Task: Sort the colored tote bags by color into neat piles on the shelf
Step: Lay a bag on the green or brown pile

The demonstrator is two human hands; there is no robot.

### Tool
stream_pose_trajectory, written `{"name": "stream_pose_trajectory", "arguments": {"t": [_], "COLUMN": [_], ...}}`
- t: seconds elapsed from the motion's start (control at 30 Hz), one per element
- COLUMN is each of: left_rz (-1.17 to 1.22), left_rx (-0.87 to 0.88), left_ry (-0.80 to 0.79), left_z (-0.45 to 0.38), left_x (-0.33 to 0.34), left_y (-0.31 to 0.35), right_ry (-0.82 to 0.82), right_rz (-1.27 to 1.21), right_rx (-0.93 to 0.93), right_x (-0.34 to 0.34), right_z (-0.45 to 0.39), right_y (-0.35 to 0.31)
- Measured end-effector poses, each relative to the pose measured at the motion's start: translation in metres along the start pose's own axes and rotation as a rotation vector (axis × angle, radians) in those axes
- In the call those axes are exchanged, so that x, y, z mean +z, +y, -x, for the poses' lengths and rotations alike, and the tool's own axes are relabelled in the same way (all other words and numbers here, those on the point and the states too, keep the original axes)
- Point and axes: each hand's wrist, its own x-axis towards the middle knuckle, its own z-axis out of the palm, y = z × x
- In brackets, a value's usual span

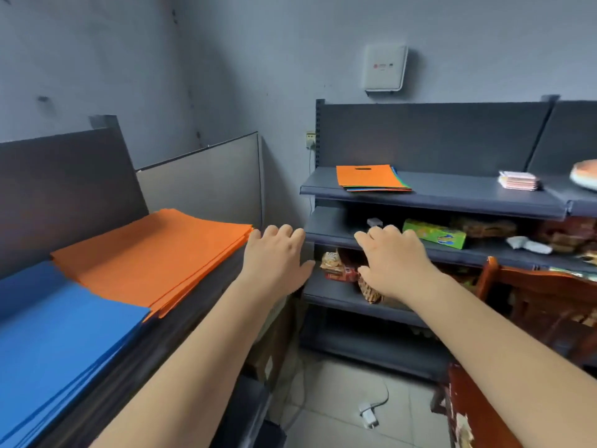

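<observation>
A mixed stack of tote bags (368, 177), orange on top with green and blue edges showing beneath, lies on the top board of the dark shelf (452, 202) ahead. On the shelf at my left sit a pile of orange bags (155, 257) and a pile of blue bags (55, 328). My left hand (274, 257) and my right hand (394, 260) are both stretched forward in the air, palms down, fingers relaxed, holding nothing. They hover below and in front of the mixed stack, apart from it.
A small stack of pink cards (518, 181) lies on the top board to the right. Lower boards hold a green box (434, 234) and snack packets (336, 266). A wooden chair (542, 305) stands at the right. A white charger (368, 413) lies on the tiled floor.
</observation>
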Motion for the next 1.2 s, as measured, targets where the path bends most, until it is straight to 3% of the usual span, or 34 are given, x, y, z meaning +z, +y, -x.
{"name": "stream_pose_trajectory", "arguments": {"t": [0.37,0.77,1.0,1.2], "left_rz": [0.014,0.012,0.076,0.217], "left_rx": [0.122,0.072,0.032,-0.019], "left_ry": [0.005,-0.057,-0.134,-0.125], "left_z": [-0.179,-0.368,-0.442,-0.511], "left_x": [0.077,0.175,0.238,0.290], "left_y": [0.015,0.063,0.067,0.056], "right_ry": [-0.048,-0.048,-0.131,-0.158], "right_rz": [-0.070,-0.130,-0.140,-0.322], "right_rx": [0.169,0.191,0.207,0.339], "right_x": [0.073,0.187,0.251,0.297], "right_z": [-0.121,-0.264,-0.328,-0.390], "right_y": [0.088,0.217,0.260,0.289]}}
